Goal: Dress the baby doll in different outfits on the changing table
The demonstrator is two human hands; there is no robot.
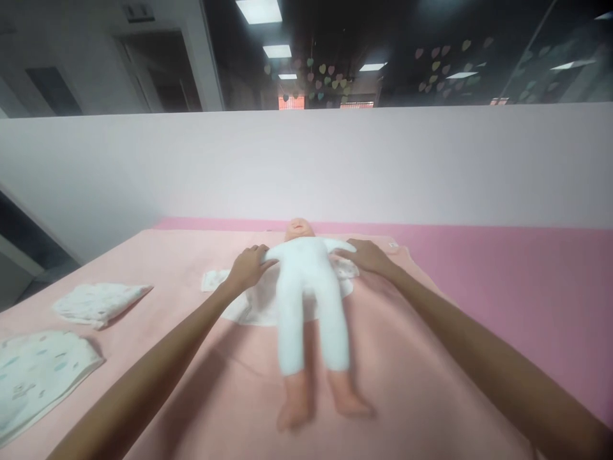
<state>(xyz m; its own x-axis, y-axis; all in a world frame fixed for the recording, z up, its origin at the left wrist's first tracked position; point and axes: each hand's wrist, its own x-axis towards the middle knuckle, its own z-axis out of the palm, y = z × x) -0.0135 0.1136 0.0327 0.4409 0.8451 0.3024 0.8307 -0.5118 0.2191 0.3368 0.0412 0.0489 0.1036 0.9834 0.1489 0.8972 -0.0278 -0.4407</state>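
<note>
A baby doll [306, 275] with a white cloth body lies on its back, its head away from me and its bare feet toward me. My left hand [250, 265] is closed round the end of the doll's arm on the left. Round the arm on the right, my right hand [366, 255] is closed too. Beneath the doll a white printed garment [261, 300] is spread out, partly hidden by the body and legs. The doll's own hands are hidden in my grip.
Under everything lies a pink cloth [397, 383], on a darker pink surface [502, 287]. At the left are a folded white printed cloth [98, 303] and a larger patterned one [41, 377]. A low white wall [335, 166] stands behind.
</note>
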